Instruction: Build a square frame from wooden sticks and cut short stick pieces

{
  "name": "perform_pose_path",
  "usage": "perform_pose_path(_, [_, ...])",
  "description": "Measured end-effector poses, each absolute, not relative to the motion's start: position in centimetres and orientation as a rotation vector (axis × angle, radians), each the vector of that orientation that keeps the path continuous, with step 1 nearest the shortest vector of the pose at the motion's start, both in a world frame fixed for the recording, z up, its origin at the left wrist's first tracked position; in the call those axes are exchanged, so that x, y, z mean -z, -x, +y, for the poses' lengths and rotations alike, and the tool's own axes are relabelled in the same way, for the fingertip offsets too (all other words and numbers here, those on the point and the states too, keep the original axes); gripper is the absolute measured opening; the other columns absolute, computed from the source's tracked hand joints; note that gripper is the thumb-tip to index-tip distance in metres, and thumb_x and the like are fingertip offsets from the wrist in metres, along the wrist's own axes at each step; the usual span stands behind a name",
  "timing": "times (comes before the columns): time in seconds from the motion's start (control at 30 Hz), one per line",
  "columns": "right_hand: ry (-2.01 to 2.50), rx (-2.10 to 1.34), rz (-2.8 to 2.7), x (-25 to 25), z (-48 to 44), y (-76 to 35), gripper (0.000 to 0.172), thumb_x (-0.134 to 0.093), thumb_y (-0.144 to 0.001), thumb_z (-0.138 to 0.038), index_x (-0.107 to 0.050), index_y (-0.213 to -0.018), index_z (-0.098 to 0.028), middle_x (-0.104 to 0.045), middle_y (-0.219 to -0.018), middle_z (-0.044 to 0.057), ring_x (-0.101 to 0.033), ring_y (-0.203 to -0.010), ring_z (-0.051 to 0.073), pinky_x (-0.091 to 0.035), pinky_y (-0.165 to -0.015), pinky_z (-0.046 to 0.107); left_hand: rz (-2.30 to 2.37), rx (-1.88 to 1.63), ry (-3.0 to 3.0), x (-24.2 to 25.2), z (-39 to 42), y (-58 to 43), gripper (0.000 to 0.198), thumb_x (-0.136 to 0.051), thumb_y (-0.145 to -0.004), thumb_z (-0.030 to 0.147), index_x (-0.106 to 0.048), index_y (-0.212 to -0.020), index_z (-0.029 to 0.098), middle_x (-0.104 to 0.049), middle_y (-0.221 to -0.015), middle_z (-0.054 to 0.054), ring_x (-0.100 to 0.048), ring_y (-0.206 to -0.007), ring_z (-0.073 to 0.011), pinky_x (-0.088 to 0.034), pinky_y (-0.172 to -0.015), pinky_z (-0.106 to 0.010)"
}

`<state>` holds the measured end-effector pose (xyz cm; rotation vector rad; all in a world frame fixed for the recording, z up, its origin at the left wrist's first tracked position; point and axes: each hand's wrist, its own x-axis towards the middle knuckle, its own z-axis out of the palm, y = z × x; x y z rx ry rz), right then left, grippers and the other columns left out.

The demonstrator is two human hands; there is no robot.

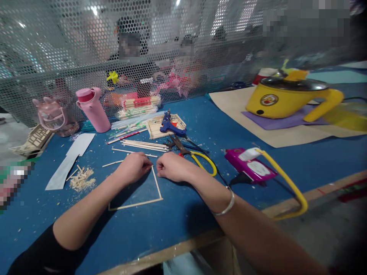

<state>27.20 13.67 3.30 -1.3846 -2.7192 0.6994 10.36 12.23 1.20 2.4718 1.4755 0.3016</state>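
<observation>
Nearest, a thin stick frame (pixel 156 182) lies flat on the blue table (pixel 172 225). The person's left forearm passes over its left side, so a low arm could bump it and make it crooked. To the left, the wood scraps (pixel 83 178) could get under a stick and tip it up. The left hand (pixel 133 167) has its fingers pinched together at the far end of the frame's right stick; I can't tell if they grip it. A hard push there might snap the stick or pull a corner loose. The right hand (pixel 173 168) is just beside it, fingers curled in together; I can't tell if they hold anything. Past that wrist, the scissors (pixel 187 152) could poke an arm that slides. Farther off sits the blue glue gun (pixel 169 126); if it is hot, touching its tip could burn.
</observation>
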Motion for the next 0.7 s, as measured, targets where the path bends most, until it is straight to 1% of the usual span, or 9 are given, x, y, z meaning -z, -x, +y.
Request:
perform_pose_path(0.3, [1.364,-0.698,-2.72,-3.0,13.9,-27.2,0.004,-0.067,-0.066,-0.018,-0.066,-0.062,-0.017,-0.063,-0.06,0.001,-0.053,-0.057,0.011,-0.032,-0.05,0.019,1.51,-0.275,-2.464,-1.2,12.2,-10.5,0.023,-0.05,-0.076,0.017,-0.072,-0.08,0.018,-0.067,-0.079,-0.005,-0.059,-0.073,-0.0155,-0.044,-0.069,-0.023])
perform_pose_path(0.57, [1.33,-0.704,-2.744,-3.2,14.1,-27.1,0.003,-0.065,-0.067,-0.017,-0.066,-0.064,-0.016,-0.063,-0.059,0.0,-0.052,-0.057,0.011,-0.032,-0.051,0.02,1.557,-0.214,-2.532,-1.5,11.8,-10.9,0.024,-0.049,-0.072,0.016,-0.072,-0.078,0.02,-0.066,-0.079,-0.005,-0.059,-0.073,-0.016,-0.045,-0.066,-0.023])
perform_pose_path(0.63, [1.304,-0.691,-2.755,-3.7,13.8,-27.2,0.006,-0.061,-0.069,-0.014,-0.066,-0.065,-0.016,-0.063,-0.061,0.001,-0.053,-0.058,0.011,-0.032,-0.052,0.02,1.571,-0.198,-2.541,-1.7,11.7,-11.0,0.024,-0.049,-0.073,0.017,-0.072,-0.078,0.02,-0.066,-0.08,-0.005,-0.059,-0.074,-0.0164,-0.044,-0.066,-0.024])
perform_pose_path(0.7, [1.218,-0.674,-2.748,-4.3,12.9,-27.7,0.012,-0.055,-0.07,-0.009,-0.066,-0.069,-0.016,-0.065,-0.067,0.001,-0.054,-0.062,0.011,-0.034,-0.056,0.02,1.59,-0.188,-2.535,-1.9,11.5,-11.0,0.024,-0.048,-0.073,0.017,-0.072,-0.078,0.019,-0.066,-0.081,-0.005,-0.06,-0.074,-0.0165,-0.045,-0.066,-0.024])
